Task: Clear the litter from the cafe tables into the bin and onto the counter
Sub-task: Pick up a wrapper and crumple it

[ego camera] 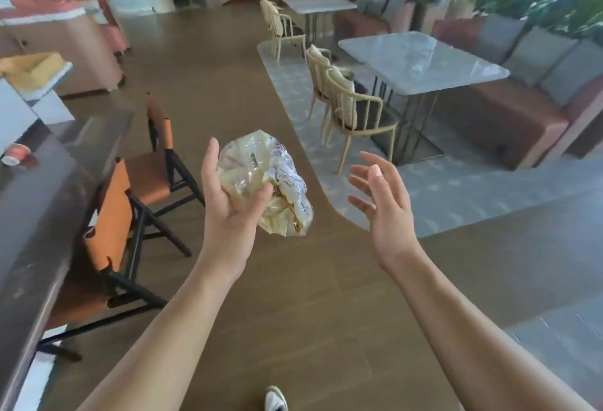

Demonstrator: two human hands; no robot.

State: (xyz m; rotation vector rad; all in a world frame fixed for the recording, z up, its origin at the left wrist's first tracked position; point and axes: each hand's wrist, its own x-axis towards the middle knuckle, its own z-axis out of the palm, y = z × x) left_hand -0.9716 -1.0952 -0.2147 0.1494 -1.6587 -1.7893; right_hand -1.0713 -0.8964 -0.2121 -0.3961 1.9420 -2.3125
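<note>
Left grip [228, 215] clamps crumpled wrapper [280, 179] | right grip [381, 202] spread | brown floor [293, 296], marble table [421, 58] beyond

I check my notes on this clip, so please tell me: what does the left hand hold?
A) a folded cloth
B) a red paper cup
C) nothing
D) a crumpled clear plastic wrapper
D: the left hand grips a crumpled clear plastic wrapper, while the right hand is open and holds nothing.

The left hand [228, 211] grips a crumpled plastic wrapper [270, 182]; the right hand [381, 202] hovers open beside it.
</note>
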